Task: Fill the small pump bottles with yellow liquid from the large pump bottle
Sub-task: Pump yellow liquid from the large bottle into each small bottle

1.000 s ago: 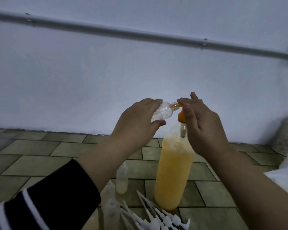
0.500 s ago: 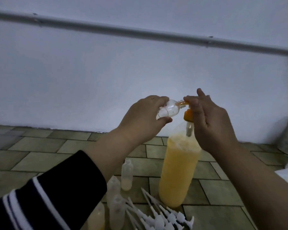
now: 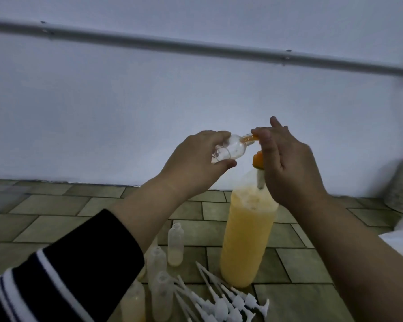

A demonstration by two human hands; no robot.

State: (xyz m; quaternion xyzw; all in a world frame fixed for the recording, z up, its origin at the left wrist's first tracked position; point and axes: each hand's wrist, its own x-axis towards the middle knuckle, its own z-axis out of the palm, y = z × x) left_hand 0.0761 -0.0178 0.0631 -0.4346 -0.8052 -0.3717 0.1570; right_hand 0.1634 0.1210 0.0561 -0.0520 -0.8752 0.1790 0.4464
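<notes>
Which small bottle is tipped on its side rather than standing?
The clear small bottle held by the left hand, its neck at the orange spout; the others stand on the floor.

Open floor tiles [image 3: 56, 205] lie left; small bottles [image 3: 175, 245] and pump tops [image 3: 221, 303] crowd beside the large bottle [image 3: 247, 240].

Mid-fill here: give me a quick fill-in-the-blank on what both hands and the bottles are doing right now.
1. The left hand holds a small clear bottle tilted on its ____.
2. The right hand rests on the orange ____ of the large bottle.
3. The large bottle's liquid is ____.
4. The loose white pump tops lie on the ____.

Missing: side; pump; yellow; floor
</notes>
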